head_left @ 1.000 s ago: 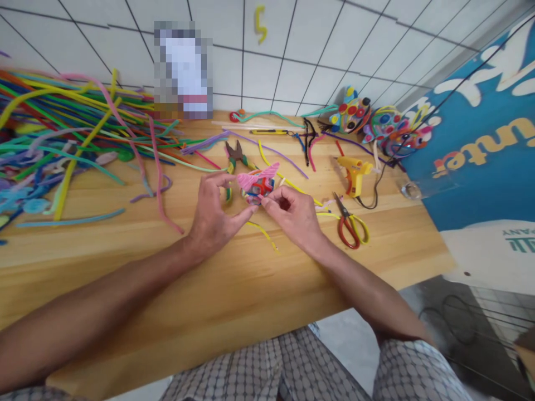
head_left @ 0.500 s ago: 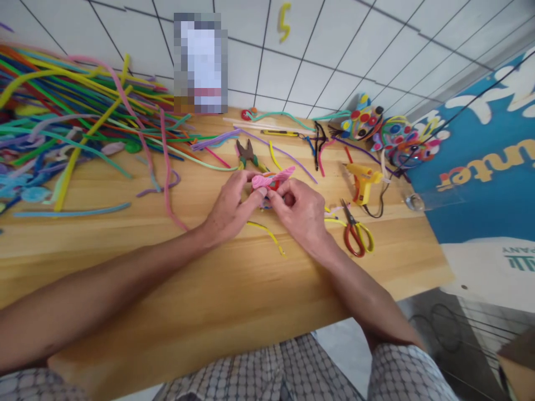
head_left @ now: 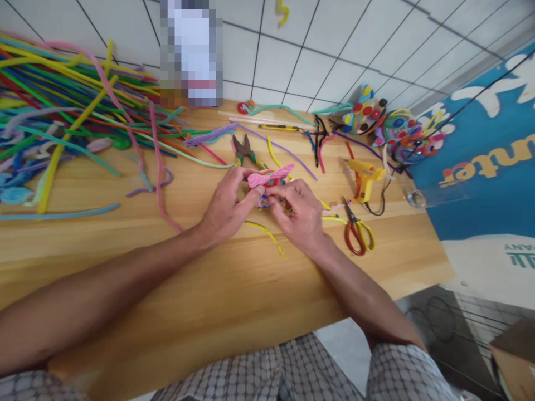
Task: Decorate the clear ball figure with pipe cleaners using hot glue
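Between my hands is a small pipe-cleaner craft (head_left: 271,178) with a pink bow-like piece on top and red, blue and orange parts below. My left hand (head_left: 228,203) is closed on its left side, thumb pressed at the front. The thumb and forefinger of my right hand (head_left: 301,214) pinch at its front right; the fingers hide much of it. Behind the craft lie pliers (head_left: 244,147) with dark jaws. A short yellow pipe cleaner (head_left: 267,231) lies on the wood just in front of the hands.
Many coloured pipe cleaners (head_left: 79,106) are heaped at the left. To the right are scissors (head_left: 355,231), a yellow glue gun (head_left: 363,178) with a cord, and decorated crafts (head_left: 365,114). A yellow cutter (head_left: 278,127) lies near the tiled wall.
The view has shifted slightly. My right fingers have loosened and spread a little at the craft's front, showing more of its blue and red parts. My left hand keeps its hold.
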Tool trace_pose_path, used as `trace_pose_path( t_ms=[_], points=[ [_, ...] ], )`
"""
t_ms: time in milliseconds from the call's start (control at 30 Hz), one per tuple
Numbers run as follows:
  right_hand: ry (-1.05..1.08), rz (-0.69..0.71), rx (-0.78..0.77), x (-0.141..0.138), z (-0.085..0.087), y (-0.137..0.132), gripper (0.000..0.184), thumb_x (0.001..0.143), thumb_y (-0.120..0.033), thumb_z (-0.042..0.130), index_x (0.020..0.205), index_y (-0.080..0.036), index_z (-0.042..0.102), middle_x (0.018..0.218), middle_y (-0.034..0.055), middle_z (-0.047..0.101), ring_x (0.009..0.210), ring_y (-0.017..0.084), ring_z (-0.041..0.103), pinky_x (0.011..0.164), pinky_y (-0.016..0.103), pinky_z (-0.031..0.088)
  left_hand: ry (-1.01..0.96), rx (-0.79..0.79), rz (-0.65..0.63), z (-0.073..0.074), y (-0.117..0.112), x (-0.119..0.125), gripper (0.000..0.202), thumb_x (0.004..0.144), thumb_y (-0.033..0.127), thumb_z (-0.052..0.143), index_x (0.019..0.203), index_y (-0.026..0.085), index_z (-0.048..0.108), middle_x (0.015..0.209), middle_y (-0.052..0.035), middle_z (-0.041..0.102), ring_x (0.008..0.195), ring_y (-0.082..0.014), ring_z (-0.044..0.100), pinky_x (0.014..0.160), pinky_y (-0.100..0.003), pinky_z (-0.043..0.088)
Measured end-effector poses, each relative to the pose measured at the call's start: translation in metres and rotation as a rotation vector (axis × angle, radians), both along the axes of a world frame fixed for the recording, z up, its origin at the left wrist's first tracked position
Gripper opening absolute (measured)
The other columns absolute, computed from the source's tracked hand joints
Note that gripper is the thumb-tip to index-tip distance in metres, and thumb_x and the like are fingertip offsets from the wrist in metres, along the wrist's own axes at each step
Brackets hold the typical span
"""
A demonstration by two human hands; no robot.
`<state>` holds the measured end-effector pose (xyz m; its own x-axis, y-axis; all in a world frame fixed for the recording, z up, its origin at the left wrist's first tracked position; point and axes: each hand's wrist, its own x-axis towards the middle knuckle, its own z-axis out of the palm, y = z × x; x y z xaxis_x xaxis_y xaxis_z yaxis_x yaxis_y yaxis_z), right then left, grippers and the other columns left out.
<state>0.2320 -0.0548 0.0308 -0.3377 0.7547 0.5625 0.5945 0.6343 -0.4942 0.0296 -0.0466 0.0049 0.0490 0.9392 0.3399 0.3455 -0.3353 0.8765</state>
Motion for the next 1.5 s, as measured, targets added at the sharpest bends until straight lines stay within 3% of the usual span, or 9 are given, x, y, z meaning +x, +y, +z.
trace_pose_path(
  t_ms=[400,833,1067,1500],
  points=[
    [0.054,0.014,0.036,-0.004,0.001,-0.001,0.016,0.106,-0.020,0.068,0.117,-0.026,0.077,0.100,0.0057,0.074,0.089,0.022,0.069,0.080,0.037,0.058,0.008,0.014,0.006,0.001,0.001,0.001,0.022,0.101,0.031,0.067,0.122,0.025,0.067,0.122,-0.0079,0.078,0.117,-0.0278,0.073,0.107,-0.048,0.059],
    [0.211,-0.110,-0.170,-0.011,0.003,-0.004,0.007,0.102,-0.026,0.072,0.110,-0.026,0.073,0.091,0.0003,0.070,0.078,0.017,0.062,0.076,0.034,0.055,0.028,0.011,-0.014,0.003,0.002,-0.001,0.020,0.100,0.034,0.073,0.118,0.030,0.067,0.120,-0.0066,0.078,0.114,-0.0298,0.073,0.106,-0.053,0.061],
    [0.399,-0.092,-0.321,-0.005,0.004,-0.003,0.008,0.102,-0.030,0.069,0.108,-0.025,0.072,0.089,-0.0008,0.067,0.077,0.016,0.060,0.073,0.032,0.053,0.034,0.024,-0.005,0.004,0.001,-0.001,0.024,0.099,0.033,0.073,0.121,0.026,0.067,0.121,-0.0064,0.079,0.115,-0.0273,0.074,0.108,-0.049,0.061],
    [0.302,-0.085,-0.230,-0.007,-0.005,0.002,0.007,0.102,-0.031,0.071,0.105,-0.026,0.075,0.089,-0.0002,0.070,0.076,0.016,0.060,0.073,0.033,0.054,0.028,0.017,-0.005,0.001,0.002,-0.002,0.024,0.100,0.034,0.074,0.122,0.027,0.067,0.122,-0.0057,0.078,0.116,-0.0275,0.074,0.108,-0.049,0.061]
  ],
)
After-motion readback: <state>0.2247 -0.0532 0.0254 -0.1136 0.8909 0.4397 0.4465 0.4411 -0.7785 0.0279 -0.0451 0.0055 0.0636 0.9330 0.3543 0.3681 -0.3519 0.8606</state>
